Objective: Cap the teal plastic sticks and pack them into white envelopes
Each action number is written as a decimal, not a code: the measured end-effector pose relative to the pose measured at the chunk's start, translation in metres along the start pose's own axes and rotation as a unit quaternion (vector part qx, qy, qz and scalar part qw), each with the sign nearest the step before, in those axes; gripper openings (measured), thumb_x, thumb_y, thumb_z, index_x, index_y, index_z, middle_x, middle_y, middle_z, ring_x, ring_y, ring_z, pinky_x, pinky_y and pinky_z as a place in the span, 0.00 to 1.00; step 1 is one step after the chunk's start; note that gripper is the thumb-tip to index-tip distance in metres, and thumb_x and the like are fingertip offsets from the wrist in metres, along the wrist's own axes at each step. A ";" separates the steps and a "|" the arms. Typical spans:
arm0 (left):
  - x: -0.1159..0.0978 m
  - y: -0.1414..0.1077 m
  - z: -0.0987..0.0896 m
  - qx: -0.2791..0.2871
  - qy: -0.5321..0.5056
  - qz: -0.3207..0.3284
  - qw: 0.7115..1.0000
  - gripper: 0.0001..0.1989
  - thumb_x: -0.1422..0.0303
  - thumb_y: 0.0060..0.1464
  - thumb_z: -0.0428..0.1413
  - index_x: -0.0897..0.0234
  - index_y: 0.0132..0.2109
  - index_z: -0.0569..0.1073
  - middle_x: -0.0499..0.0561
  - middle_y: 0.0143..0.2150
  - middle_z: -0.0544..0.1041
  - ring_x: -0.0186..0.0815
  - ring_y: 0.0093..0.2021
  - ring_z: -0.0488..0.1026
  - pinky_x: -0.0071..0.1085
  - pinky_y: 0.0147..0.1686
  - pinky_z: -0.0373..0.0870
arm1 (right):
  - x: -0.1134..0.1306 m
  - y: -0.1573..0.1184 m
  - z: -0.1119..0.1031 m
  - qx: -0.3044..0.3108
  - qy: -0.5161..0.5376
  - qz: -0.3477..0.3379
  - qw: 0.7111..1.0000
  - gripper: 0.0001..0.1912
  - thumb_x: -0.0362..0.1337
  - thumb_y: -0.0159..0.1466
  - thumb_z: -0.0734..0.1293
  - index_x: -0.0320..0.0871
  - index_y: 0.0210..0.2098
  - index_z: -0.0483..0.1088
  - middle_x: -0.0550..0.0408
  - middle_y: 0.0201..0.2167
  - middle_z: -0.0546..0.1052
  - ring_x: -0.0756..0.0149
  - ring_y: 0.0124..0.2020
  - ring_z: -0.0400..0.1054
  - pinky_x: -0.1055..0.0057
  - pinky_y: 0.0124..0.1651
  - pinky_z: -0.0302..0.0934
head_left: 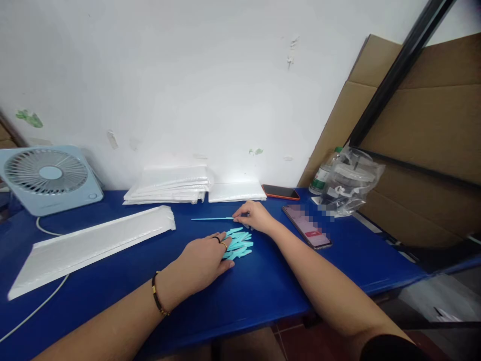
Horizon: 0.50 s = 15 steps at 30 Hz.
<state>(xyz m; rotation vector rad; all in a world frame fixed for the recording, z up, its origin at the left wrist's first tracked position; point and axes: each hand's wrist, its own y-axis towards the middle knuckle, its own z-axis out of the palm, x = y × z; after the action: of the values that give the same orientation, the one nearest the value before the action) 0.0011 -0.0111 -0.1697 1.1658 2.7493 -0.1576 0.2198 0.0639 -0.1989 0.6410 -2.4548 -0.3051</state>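
My left hand lies over a small heap of slim turquoise plastic sticks. Its fingers are on the heap's far side and its thumb on the near side, so the heap is enclosed between them. The wider ends stick out to the right; the other ends are hidden under the palm. Just beyond the heap, my right hand pinches the right end of a single thin turquoise stick between thumb and fingertips. That stick points left, low over the blue table. What kind of sticks these are is unclear.
Stacked white padded mailers and a flatter white stack stand against the wall. A long white mailer lies left, near a blue fan. Two phones, a bottle and a bagged cup are at right.
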 end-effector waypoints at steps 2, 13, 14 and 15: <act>0.003 0.003 -0.001 -0.026 0.003 0.002 1.000 0.19 0.57 0.58 0.45 0.59 0.51 0.70 0.55 0.50 0.74 0.43 0.48 0.71 0.34 0.43 0.66 | 0.000 0.000 -0.006 -0.009 -0.027 0.002 1.000 0.07 0.40 0.55 0.68 0.46 0.32 0.77 0.55 0.29 0.78 0.66 0.34 0.68 0.73 0.36 0.59; 0.034 0.030 0.007 -0.110 -0.086 -0.076 0.987 0.13 0.61 0.55 0.47 0.57 0.43 0.73 0.50 0.38 0.76 0.37 0.36 0.72 0.28 0.31 0.61 | -0.002 -0.010 -0.022 0.072 -0.087 0.085 0.990 0.06 0.38 0.50 0.69 0.43 0.26 0.76 0.55 0.29 0.76 0.69 0.30 0.67 0.76 0.33 0.55; 0.038 0.032 0.009 -0.111 -0.093 -0.089 0.985 0.13 0.61 0.53 0.49 0.58 0.42 0.73 0.50 0.38 0.76 0.37 0.36 0.72 0.28 0.31 0.61 | -0.002 -0.009 -0.020 0.076 -0.081 0.088 0.990 0.05 0.36 0.50 0.69 0.43 0.26 0.76 0.55 0.29 0.76 0.69 0.30 0.67 0.76 0.33 0.55; 0.042 0.034 0.010 -0.104 -0.103 -0.099 0.984 0.12 0.61 0.52 0.50 0.58 0.40 0.74 0.50 0.37 0.76 0.37 0.35 0.71 0.28 0.30 0.61 | -0.003 -0.009 -0.020 0.081 -0.075 0.092 0.990 0.05 0.35 0.49 0.69 0.43 0.26 0.76 0.56 0.29 0.75 0.69 0.30 0.67 0.76 0.32 0.55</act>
<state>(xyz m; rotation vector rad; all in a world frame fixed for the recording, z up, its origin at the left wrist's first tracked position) -0.0020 0.0401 -0.1880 0.7757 2.6177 -0.0111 0.2367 0.0561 -0.1877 0.4673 -2.6813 -0.0853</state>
